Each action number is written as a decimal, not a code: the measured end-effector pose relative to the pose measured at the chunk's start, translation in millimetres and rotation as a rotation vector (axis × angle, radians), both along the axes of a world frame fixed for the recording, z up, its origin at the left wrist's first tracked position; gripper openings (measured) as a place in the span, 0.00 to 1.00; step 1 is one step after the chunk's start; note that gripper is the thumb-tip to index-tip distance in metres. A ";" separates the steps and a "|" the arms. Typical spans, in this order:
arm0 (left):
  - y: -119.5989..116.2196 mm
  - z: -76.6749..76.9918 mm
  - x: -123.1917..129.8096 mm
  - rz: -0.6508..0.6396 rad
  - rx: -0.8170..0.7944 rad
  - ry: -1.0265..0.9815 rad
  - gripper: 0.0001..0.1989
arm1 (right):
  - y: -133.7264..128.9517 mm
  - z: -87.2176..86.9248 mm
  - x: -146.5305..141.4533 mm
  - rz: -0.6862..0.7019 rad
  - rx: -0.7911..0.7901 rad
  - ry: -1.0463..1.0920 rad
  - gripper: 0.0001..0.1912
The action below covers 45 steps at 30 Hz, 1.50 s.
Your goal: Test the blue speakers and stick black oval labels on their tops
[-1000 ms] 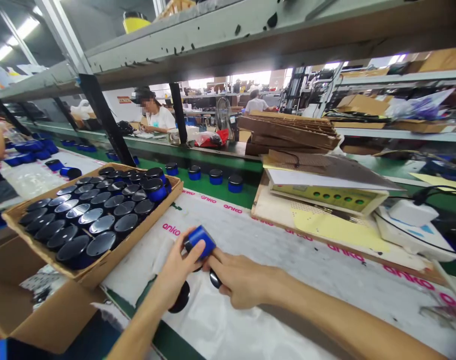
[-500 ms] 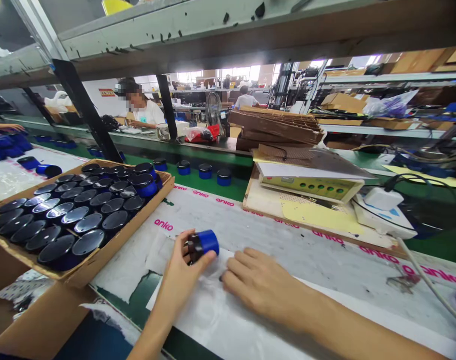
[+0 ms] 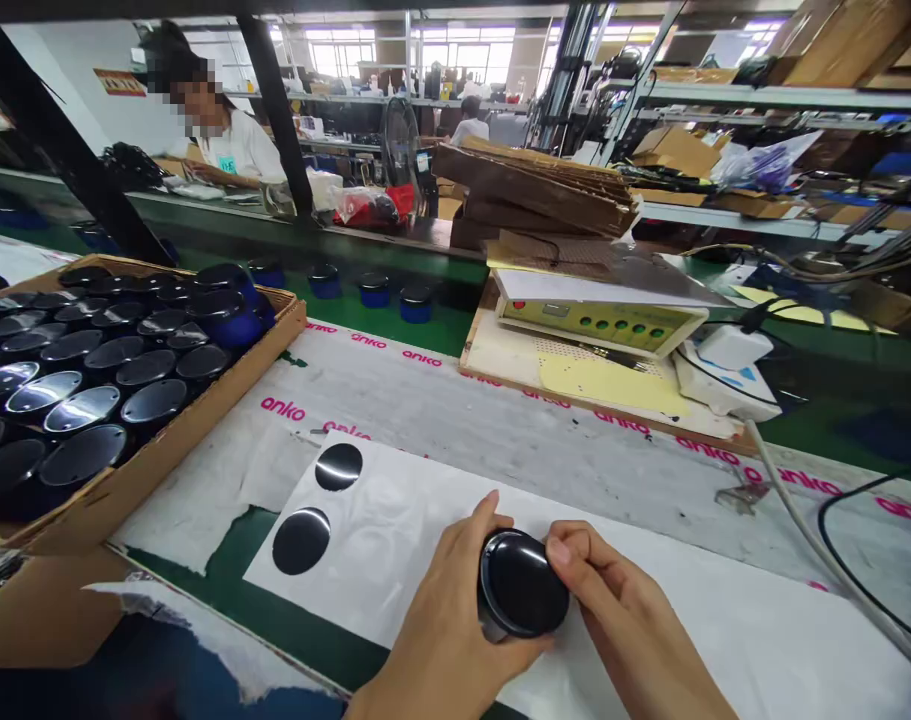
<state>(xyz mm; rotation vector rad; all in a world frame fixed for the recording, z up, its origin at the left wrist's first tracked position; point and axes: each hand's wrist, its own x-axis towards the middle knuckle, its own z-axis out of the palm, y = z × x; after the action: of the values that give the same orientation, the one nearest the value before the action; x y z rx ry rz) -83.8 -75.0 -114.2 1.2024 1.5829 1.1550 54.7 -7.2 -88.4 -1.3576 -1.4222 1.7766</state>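
Note:
A round part with a glossy black top [image 3: 526, 585] is held over a white sheet [image 3: 395, 530], its top tilted toward the camera. My left hand [image 3: 455, 610] wraps round its left side, thumb below and fingers behind. The thumb and fingers of my right hand [image 3: 612, 590] are pinched together at the part's upper right edge; anything between them is too small to make out. Two black discs, one [image 3: 339, 467] above the other [image 3: 301, 541], lie at the sheet's left end.
A cardboard tray [image 3: 222, 395] full of black-topped blue parts stands at the left. More parts [image 3: 415, 303] sit on a green belt behind. A control box [image 3: 597, 320] and a power strip [image 3: 725, 375] are at the back right. A person [image 3: 237, 145] sits beyond.
The part has moved right and turned its black top toward the camera. My right hand has come to its edge and pinched. The black discs on the sheet now show. The view has shifted.

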 end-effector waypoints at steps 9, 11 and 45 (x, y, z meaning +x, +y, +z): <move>-2.4 -1.0 -2.7 -0.038 0.027 0.074 0.54 | -4.0 4.8 -3.8 -0.097 -0.088 0.063 0.20; -2.2 -0.2 -2.6 -0.043 0.011 0.073 0.54 | -3.2 2.5 -1.9 -0.105 -0.064 0.060 0.19; -2.8 6.9 -1.6 -0.053 0.034 0.123 0.48 | -8.8 -6.7 -7.0 -0.001 0.659 -0.138 0.09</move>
<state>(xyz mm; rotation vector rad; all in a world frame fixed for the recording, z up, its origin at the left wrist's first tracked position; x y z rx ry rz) -85.5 -77.8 -107.3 1.3518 1.6175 1.0968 47.8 -15.9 -95.1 -1.1230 -1.8545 1.0630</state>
